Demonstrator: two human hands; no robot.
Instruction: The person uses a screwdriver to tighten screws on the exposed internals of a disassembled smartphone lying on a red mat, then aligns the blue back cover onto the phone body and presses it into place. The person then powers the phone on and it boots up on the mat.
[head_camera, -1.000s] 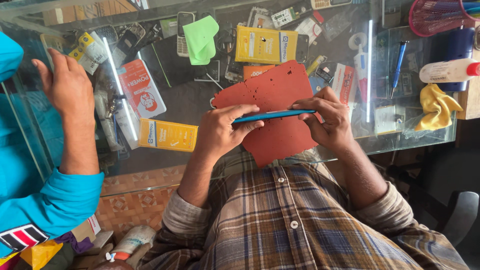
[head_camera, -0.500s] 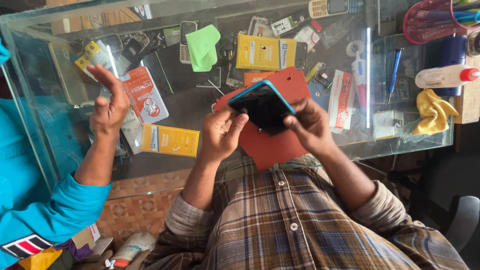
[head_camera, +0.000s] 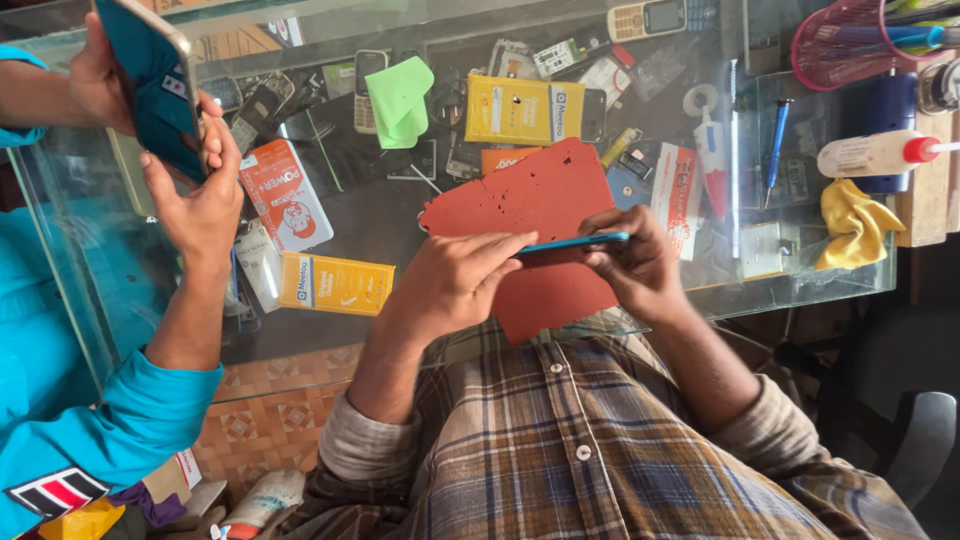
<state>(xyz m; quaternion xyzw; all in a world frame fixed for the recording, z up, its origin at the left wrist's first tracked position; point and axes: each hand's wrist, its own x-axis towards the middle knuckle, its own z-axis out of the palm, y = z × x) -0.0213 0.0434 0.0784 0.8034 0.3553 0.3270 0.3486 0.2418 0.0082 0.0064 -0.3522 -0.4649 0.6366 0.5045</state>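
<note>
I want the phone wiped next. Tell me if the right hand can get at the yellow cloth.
Probably yes: the yellow cloth lies uncovered just beyond the right hand, though that hand now grips the phone.

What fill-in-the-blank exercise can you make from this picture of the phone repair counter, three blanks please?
1. The left hand and right hand hold a phone with a ____ edge, seen edge-on.
2. Under the phone lies a ____ mat on the glass counter.
3. The cloth beside the white bottle is ____.

Missing words: blue; red; yellow
</note>
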